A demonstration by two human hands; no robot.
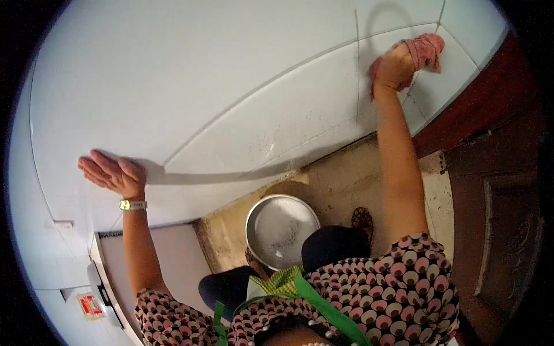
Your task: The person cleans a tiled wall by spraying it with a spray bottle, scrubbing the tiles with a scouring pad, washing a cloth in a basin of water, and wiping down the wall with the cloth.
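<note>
My right hand [396, 67] grips a reddish-pink cloth [426, 51] and presses it against the white tiled wall [288, 109], near the corner at upper right. The cloth hangs out on both sides of the fist. On the left, my left hand [112, 174] rests on the wall or just in front of it, fingers stretched out and holding nothing. A watch [133, 205] is on that wrist. Below, between my knees, a round metal basin [283, 230] stands on the floor; its inside looks wet, with a small pale patch.
A dark wooden door [508, 225] with a reddish frame [461, 109] is close on the right. At lower left stands a pale appliance or cabinet [161, 254]. The brown floor [340, 184] is stained along the wall. A sandal-clad foot [362, 220] shows beside the basin.
</note>
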